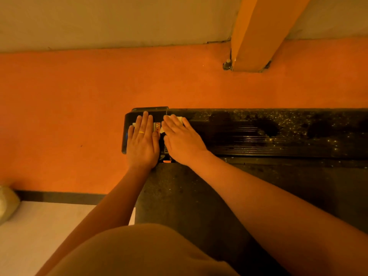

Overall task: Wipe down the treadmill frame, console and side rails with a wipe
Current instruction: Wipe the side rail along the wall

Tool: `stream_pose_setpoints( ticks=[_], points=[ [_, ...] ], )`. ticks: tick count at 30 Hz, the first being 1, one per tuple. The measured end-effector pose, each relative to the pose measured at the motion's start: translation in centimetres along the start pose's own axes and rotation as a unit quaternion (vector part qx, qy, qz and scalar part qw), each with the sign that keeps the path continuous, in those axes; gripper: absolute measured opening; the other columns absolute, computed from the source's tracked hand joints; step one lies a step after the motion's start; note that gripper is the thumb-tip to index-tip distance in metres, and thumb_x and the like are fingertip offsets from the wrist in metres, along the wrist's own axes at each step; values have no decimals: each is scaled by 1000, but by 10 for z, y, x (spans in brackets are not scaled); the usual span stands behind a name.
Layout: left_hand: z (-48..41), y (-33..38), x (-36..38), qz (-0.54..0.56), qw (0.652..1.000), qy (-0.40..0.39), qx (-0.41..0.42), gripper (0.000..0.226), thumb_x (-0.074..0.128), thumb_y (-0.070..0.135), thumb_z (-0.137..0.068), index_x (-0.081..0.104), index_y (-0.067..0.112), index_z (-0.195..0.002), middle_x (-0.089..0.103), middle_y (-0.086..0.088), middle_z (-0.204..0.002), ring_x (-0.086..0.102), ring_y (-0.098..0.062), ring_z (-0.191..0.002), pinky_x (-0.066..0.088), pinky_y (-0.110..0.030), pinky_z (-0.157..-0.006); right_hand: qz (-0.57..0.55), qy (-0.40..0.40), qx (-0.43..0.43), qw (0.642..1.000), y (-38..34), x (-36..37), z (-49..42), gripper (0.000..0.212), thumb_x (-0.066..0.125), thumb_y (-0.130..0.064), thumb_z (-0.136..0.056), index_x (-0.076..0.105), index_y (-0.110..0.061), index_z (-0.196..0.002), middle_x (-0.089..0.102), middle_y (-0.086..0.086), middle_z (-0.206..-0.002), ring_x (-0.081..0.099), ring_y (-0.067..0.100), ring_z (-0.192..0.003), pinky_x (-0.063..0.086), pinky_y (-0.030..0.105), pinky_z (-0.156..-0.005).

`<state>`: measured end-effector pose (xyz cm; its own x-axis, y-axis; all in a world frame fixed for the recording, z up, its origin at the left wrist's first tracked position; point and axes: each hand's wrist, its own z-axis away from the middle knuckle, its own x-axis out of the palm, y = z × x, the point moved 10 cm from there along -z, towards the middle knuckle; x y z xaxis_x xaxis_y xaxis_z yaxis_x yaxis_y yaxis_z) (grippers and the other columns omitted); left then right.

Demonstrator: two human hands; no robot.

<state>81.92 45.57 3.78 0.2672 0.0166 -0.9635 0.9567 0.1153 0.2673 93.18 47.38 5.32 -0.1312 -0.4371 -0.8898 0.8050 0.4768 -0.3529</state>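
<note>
The black treadmill side rail [268,132] runs from the middle of the view to the right edge, dusty and streaked with wet patches. Its end cap [127,120] with a warning label [157,126] sits at the left end. My left hand [142,140], with a ring on one finger, lies flat with straight fingers on the end cap. My right hand [182,139] presses a white wipe [179,118] flat onto the rail just right of the cap; only the wipe's edges show past the fingers. The dark belt [189,196] lies below the rail.
An orange floor [69,116] surrounds the rail's far side. An orange post [256,36] stands bolted at the back right against a pale wall. A light floor strip [39,226] and a pale bundle [6,202] sit at the lower left. My knee fills the bottom.
</note>
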Motion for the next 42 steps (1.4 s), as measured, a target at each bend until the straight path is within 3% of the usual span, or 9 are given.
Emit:
stream_pose_setpoints(
  ticks=[4,9,19,28,31,34,39,42],
  points=[
    [1,1,-1,9,1000,3,1,60,15,39,-106,28,11,-158,19,-5,-166,10,-20,-154,6,-42,-125,0,-12,-19,1000,13,-2,9,55,20,-32,-109,5,-16,-159,-5,0,-167,-10,14,-153,-7,38,-124],
    [1,2,-2,14,1000,7,-1,59,17,37,-105,28,11,-158,20,-6,-166,11,-21,-154,7,-43,-125,-8,15,24,1000,76,-9,54,54,24,-29,-108,14,-14,-159,6,2,-167,0,16,-154,-3,38,-123],
    [0,-1,-1,21,1000,5,-6,58,19,36,-106,26,13,-159,19,-4,-166,9,-18,-154,7,-43,-125,-10,17,25,999,83,-11,53,54,21,-30,-108,11,-16,-159,2,-1,-167,-3,14,-153,-5,37,-123],
    [1,1,-2,22,1000,10,-7,57,20,35,-106,26,12,-158,20,-4,-166,10,-19,-154,7,-43,-126,-42,37,164,985,189,-22,137,53,18,-32,-108,11,-18,-158,2,-4,-166,-11,7,-149,-10,31,-121],
    [1,1,-3,19,1000,10,-7,56,21,34,-107,26,12,-158,20,-5,-166,11,-20,-155,8,-44,-126,-46,49,154,986,168,-20,133,59,9,-38,-104,15,-13,-157,5,0,-165,-8,9,-149,-9,31,-121],
    [1,0,-2,18,1000,7,-6,57,20,34,-106,28,11,-158,21,-5,-166,12,-21,-154,10,-46,-126,-20,27,75,997,111,-4,117,67,2,-41,-99,17,-12,-157,9,3,-166,-5,13,-150,-9,33,-120],
    [1,1,-2,17,1000,6,-3,58,18,36,-106,27,11,-158,20,-5,-166,11,-21,-154,9,-45,-126,-13,13,14,1000,35,2,44,58,18,-36,-108,7,-13,-159,-2,3,-167,-8,17,-153,-10,36,-122],
    [1,1,-1,12,1000,-1,-2,60,16,38,-106,25,11,-158,18,-5,-167,9,-20,-155,8,-45,-126,11,-2,-1,1000,13,-1,3,59,19,-36,-109,-1,-13,-159,-11,3,-167,-14,17,-152,-10,37,-123]
  ],
)
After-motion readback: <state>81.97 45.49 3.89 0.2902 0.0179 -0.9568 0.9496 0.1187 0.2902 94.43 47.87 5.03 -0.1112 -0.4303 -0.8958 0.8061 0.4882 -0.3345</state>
